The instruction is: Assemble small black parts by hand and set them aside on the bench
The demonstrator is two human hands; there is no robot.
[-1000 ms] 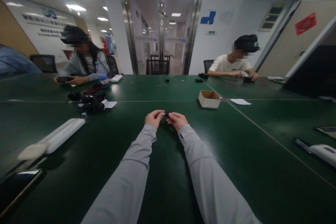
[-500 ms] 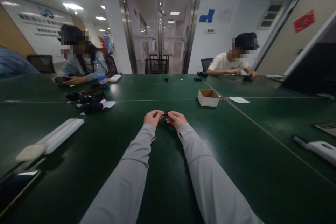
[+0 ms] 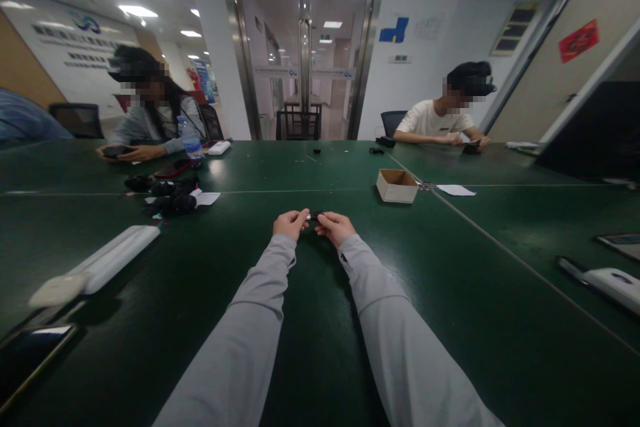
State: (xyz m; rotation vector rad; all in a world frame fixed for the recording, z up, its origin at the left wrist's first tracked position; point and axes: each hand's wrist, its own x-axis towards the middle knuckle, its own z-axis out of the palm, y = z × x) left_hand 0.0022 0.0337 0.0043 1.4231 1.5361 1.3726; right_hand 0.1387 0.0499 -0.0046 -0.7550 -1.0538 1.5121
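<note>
Between my hands, over the middle of the green table, is a small black stick-like piece with a silvery end on its left side. My left hand pinches that silvery end between thumb and fingers. The black end on the other side is in the closed fingers of my right hand. Both arms stretch forward in grey sleeves. The piece is too small to tell its exact kind, and fingertips cover part of it.
An open cardboard box stands to the right, near white paper. Black gear, a long white case and a phone lie left. Two people sit across the table, a water bottle by one.
A bit more of the silvery end shows between my fingers. My hands stay almost in place. The people across have shifted their heads slightly.
</note>
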